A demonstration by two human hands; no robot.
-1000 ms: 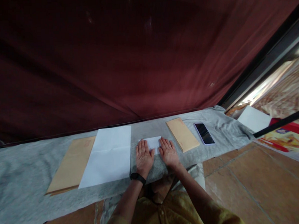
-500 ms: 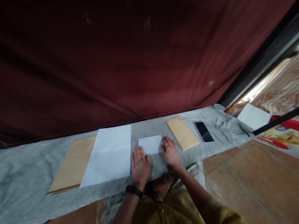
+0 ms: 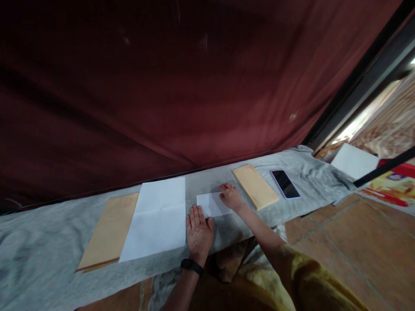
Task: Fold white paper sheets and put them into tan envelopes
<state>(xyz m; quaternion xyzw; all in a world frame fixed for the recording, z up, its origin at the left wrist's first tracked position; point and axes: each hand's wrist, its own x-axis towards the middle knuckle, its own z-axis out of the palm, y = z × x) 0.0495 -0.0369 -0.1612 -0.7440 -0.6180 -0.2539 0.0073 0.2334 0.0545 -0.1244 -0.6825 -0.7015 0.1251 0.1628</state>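
Head view: the folded white paper [image 3: 213, 205] lies mid-cloth on the grey cloth [image 3: 42, 257], between the large white sheet [image 3: 157, 218] and the small brown envelope [image 3: 255, 186]. The left hand [image 3: 198, 230] lies flat and open on the cloth, its fingertips at the paper's near left corner. The right hand [image 3: 231, 197] rests with its fingers curled on the paper's right edge; I cannot tell whether it pinches the paper. A phone [image 3: 285, 184] lies beyond the envelope, towards the cloth's right end.

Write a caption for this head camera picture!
Right hand touches a small white paper while the left hand rests flat on the grey cloth.
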